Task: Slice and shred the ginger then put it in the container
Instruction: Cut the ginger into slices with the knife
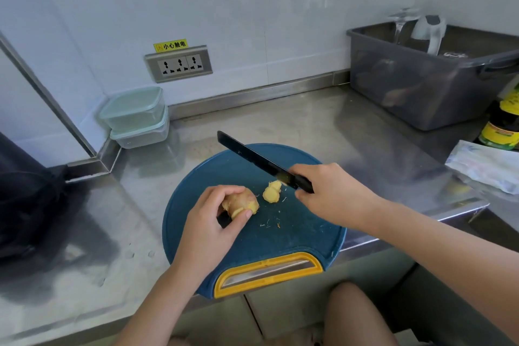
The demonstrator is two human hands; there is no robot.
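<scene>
A knob of ginger [240, 201] lies on the round blue cutting board [283, 236], and my left hand [213, 225] grips it with thumb and fingers curled round it. A small pile of cut ginger slices [271, 191] rests just right of the knob. My right hand [334, 194] holds the handle of a black knife [252, 159], whose blade is raised and points up-left over the board, above the slices. Two stacked lidded containers [136, 116] stand in the back left corner of the counter.
The steel counter [323, 126] carries a grey plastic bin [427, 76] with a kettle at the back right, a yellow-labelled jar [501, 129] and a folded cloth [486, 166] at the right edge. A wall socket [179, 64] sits behind. A dark bag [25, 199] lies at the left.
</scene>
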